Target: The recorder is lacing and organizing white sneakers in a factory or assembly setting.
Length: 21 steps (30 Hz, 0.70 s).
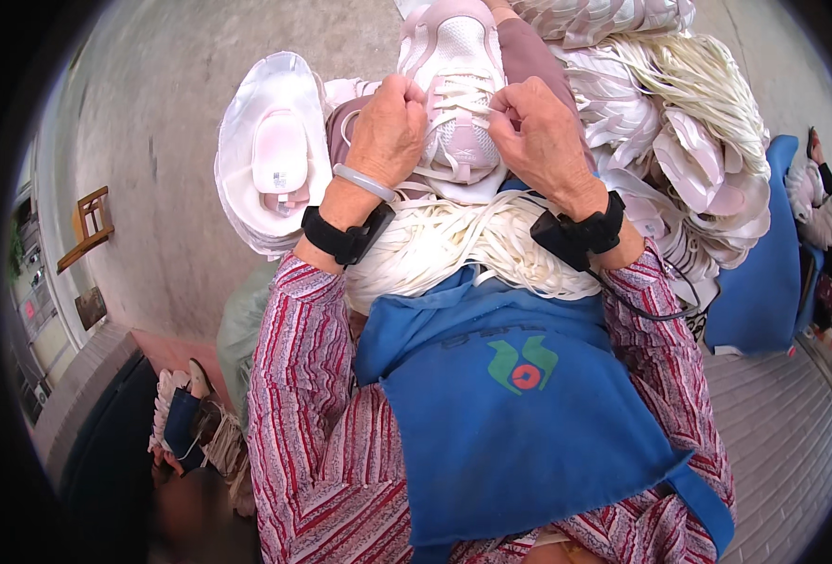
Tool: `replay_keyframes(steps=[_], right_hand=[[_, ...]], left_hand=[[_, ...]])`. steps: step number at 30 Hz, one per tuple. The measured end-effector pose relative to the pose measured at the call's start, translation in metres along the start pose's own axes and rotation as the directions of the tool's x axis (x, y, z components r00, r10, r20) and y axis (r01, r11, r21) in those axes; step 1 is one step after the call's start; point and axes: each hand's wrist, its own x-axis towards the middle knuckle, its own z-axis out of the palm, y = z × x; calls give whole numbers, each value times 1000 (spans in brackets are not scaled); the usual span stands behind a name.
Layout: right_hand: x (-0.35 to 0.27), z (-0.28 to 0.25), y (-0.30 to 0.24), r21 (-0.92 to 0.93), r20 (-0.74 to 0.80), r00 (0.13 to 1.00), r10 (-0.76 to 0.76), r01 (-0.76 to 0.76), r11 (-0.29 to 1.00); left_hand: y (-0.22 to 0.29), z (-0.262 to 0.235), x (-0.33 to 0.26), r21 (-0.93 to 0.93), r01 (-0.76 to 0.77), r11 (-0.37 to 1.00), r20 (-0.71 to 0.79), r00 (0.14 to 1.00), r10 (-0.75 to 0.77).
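A pale pink and white sneaker (pixel 466 141) lies in front of me between my knees, its toe pointing away. White shoelace (pixel 463 91) crosses its upper in several rows. My left hand (pixel 389 132) is closed at the shoe's left edge, and a loop of lace hangs beside its wrist. My right hand (pixel 540 134) is curled at the opposite edge, thumb and forefinger pinched where the lace runs to them. The fingertips of both hands are partly hidden. Across my lap, below the shoe, spreads a thick bundle of loose white laces (pixel 472 242) on my blue apron (pixel 519 432).
To the left stands a stack of white shoe parts (pixel 281 155). Piled at the right are more pink-white shoes (pixel 693 164) with a hank of cream laces (pixel 716 89) over them. A blue chair-like panel (pixel 763 258) stands farther right. Other people sit at lower left and far right.
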Motion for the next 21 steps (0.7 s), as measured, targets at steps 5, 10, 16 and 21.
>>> replay_keyframes(steps=[5,10,16,21], right_hand=[[17,-21,10,122,346,909,231,-288,950],[22,-15,14,49,202,973,111,-123,991],[-1,-4,12,186,46,987,153,-159,970],[1,-1,7,11,-41,998,37,-37,999]], left_hand=[[6,1,-6,-112,-55,992,44,997,60],[-5,1,10,-129,16,991,168,986,6],[8,1,-6,-36,-42,998,-18,999,42],[14,-5,-10,-1,29,1000,87,996,-29]])
